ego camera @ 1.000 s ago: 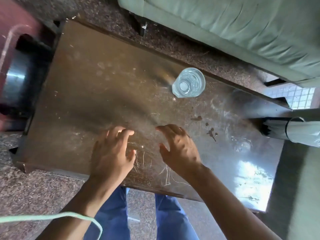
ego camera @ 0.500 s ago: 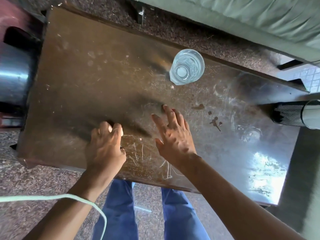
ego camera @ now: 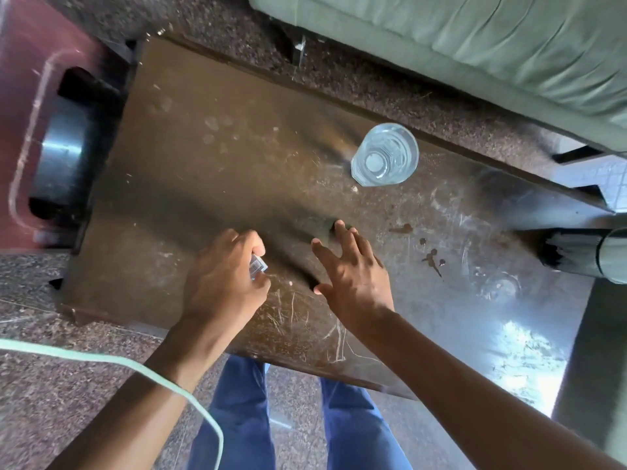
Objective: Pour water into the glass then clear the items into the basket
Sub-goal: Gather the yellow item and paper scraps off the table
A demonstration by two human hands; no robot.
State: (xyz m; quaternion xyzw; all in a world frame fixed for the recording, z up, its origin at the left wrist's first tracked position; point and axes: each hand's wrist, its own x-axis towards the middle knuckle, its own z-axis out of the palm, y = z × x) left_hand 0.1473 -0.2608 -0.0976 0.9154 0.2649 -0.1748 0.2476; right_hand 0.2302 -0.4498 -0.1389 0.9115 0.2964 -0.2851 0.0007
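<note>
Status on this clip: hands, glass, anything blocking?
Left hand curled around a small clear item. Right hand open, flat over the table, empty. Glass upright at the far edge, untouched. Nothing between hands and glass.

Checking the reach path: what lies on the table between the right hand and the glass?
Head view: only bare, scratched table between the right hand and the glass.

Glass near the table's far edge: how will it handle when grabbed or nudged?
The glass looks clear and faceted, so probably rigid, breakable and a bit slick. It stands upright, apparently wider at the rim than the base, so a high nudge could tip it. Whether it holds water is hard to tell.
</note>
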